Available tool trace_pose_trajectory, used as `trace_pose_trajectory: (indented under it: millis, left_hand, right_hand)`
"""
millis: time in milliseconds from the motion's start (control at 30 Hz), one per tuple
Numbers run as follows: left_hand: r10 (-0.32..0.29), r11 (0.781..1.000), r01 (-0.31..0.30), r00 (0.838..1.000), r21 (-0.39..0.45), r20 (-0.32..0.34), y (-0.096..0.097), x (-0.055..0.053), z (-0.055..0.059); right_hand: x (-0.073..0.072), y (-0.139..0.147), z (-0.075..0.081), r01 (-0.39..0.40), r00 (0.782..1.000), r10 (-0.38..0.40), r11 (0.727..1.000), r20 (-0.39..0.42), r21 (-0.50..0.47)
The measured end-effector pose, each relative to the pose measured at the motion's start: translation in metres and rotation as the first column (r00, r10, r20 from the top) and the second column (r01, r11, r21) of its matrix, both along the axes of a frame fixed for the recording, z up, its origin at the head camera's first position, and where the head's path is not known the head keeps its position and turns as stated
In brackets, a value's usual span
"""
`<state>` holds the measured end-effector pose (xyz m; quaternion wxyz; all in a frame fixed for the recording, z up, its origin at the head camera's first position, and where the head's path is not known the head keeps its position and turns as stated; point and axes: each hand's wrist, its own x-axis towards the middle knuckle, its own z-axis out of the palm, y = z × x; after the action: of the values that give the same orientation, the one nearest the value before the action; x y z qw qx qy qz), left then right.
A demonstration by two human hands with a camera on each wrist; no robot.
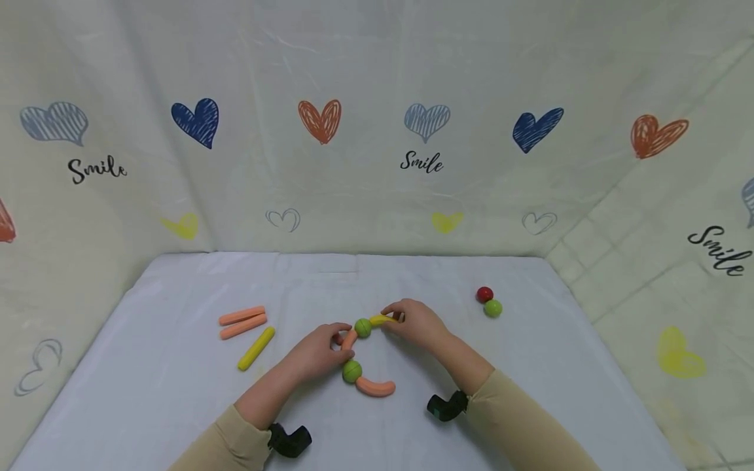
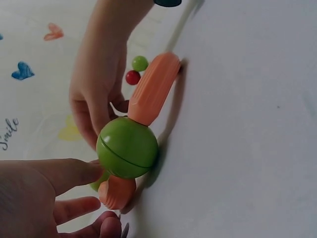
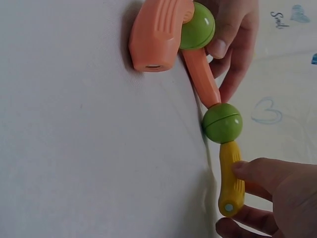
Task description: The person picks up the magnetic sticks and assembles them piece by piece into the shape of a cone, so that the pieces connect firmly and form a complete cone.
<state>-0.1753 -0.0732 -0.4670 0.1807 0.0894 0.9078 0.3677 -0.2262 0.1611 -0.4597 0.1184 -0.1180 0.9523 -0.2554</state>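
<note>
A chain of toy magnetic sticks and balls lies on the white cloth. It runs from a curved orange stick (image 1: 375, 387) at the near end through a green ball (image 2: 128, 148), a second orange stick (image 3: 202, 77) and another green ball (image 3: 222, 123) to a yellow stick (image 3: 230, 173). My left hand (image 1: 318, 350) holds the second orange stick from its left side, thumb close to the nearer green ball. Between thumb and fingers my right hand (image 1: 419, 322) pinches the yellow stick, whose free end shows a round metal tip.
Left of the hands lie two orange sticks (image 1: 243, 322) side by side and a straight yellow stick (image 1: 256, 348). Off to the right, a red ball (image 1: 485, 294) sits against a green ball (image 1: 493, 308). A heart-printed curtain (image 1: 377, 196) hangs behind the table.
</note>
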Motion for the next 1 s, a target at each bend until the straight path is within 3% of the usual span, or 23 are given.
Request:
trace_pose_trajectory:
  millis: [200,333,700,1000]
  left_hand:
    - [0.025,1.0,-0.025,1.0,-0.013,0.0,0.003,-0.006,0.001]
    - [0.008,1.0,-0.008,1.0,-0.027,-0.018,0.008,-0.012,0.002]
    - [-0.109,0.989,0.099,0.99,-0.114,-0.09,0.026,-0.037,0.011]
    - [-0.223,0.961,0.207,0.972,-0.182,-0.073,0.033,-0.048,0.014]
  right_hand:
    - [0.0,0.003,-0.001,0.004,1.0,-0.004,1.0,0.008,0.005]
    - [0.002,0.005,0.0,0.013,1.0,-0.013,1.0,0.013,-0.004]
    - [0.011,0.008,-0.005,0.044,0.999,-0.044,0.999,0.006,0.006]
    - [0.021,0.007,0.001,0.069,0.998,-0.069,0.997,-0.008,0.024]
